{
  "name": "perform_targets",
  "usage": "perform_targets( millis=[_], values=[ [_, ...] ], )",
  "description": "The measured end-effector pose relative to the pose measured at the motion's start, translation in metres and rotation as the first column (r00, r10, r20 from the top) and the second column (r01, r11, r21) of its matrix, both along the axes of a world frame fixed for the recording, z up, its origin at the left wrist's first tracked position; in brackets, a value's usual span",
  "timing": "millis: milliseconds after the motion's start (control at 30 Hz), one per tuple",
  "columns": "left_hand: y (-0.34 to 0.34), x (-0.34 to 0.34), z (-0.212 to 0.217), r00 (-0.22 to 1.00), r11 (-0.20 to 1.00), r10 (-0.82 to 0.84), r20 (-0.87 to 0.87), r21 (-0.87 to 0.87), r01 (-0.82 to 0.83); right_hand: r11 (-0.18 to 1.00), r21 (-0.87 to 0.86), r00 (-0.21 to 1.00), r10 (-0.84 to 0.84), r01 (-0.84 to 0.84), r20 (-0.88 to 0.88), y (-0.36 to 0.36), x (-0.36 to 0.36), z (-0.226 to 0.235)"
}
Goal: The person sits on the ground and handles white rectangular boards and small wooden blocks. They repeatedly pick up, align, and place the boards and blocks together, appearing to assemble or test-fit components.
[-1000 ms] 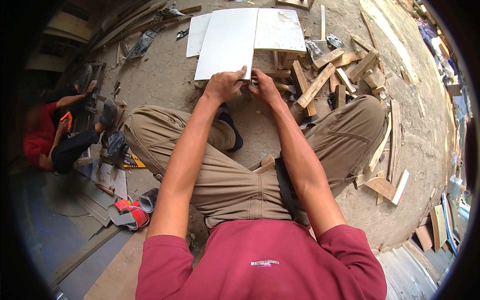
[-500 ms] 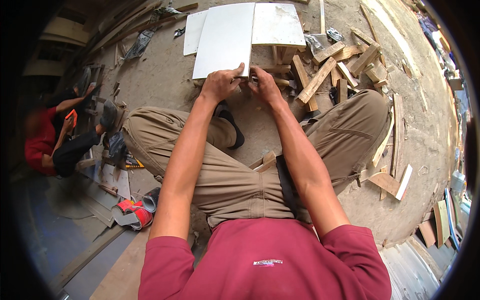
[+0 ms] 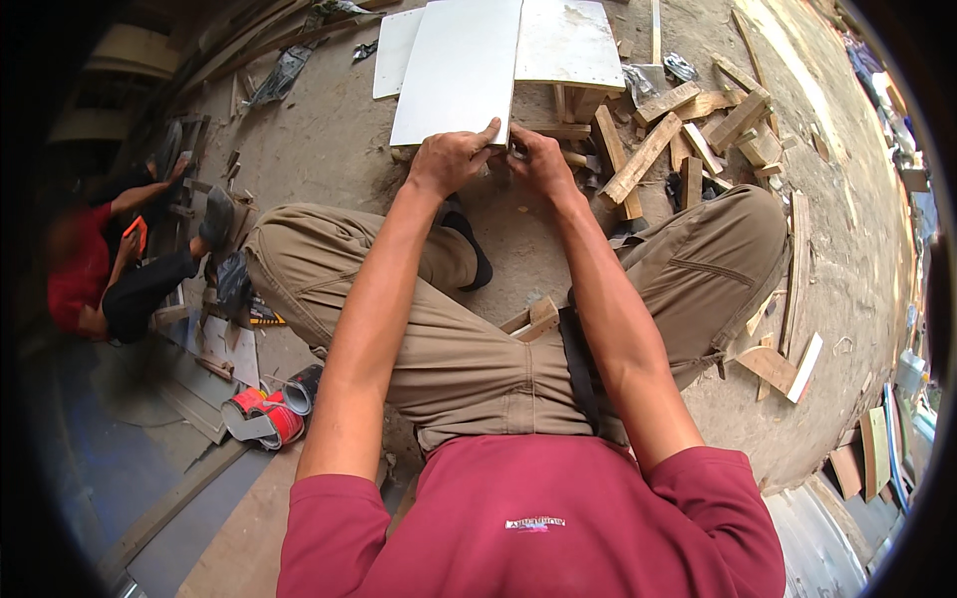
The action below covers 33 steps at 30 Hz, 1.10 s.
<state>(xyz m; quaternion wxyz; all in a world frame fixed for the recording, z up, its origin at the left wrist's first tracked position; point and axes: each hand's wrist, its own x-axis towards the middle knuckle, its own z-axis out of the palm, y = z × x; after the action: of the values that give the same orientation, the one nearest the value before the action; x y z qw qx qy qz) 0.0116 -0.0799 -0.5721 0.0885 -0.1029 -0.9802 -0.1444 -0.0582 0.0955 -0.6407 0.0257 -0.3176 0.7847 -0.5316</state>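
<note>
- The dirt floor [image 3: 329, 149] spreads out on every side of the two hands and carries everything here.
- The person sits on it with knees spread in tan trousers [image 3: 469, 339]; both bare forearms reach forward from a dark red shirt [image 3: 528, 518].
- A white board [image 3: 459, 70] lies flat just beyond the hands, its near edge right at the fingers. A second white panel [image 3: 568, 40] lies beside it, further off to the right, and a third pale sheet [image 3: 397, 52] shows at its left.
- Another person [image 3: 100, 269] in a red top sits well off to the left of the hands, holding something orange.
- A heap of wood offcuts [image 3: 688, 130] lies to the right of the right hand, with more scraps under the board's near edge.
- A red and white shoe [image 3: 264, 414] lies on the floor far back to the left, near the person's hip.
- The left hand [image 3: 454, 159] is curled, its grip closed on the near edge of the white board with the thumb laid on top.
- The right hand [image 3: 538, 164] is just beside the left, nearly touching it, fingers bent at the same edge. Whether its grip has hold of the board or of some small thing is hidden by the fingers, so I cannot tell.
</note>
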Motion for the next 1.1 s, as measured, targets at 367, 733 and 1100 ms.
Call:
perform_targets(
  millis=[367,733,1100],
  values=[
    [0.0,0.002,-0.001,1.0,0.999,0.002,-0.021,-0.053,-0.003,0.919,-0.394,0.68,0.287,0.003,0.675,0.018,-0.023,0.024],
    [0.01,-0.001,0.012,0.989,0.908,0.133,0.071,0.392,-0.151,0.957,-0.241,0.866,-0.021,0.163,0.5,-0.009,-0.014,0.015],
    [0.008,-0.016,0.03,0.959,0.169,0.265,0.1,0.974,-0.148,0.941,-0.265,0.861,-0.048,0.209,0.507,-0.011,-0.006,0.024]
  ],
)
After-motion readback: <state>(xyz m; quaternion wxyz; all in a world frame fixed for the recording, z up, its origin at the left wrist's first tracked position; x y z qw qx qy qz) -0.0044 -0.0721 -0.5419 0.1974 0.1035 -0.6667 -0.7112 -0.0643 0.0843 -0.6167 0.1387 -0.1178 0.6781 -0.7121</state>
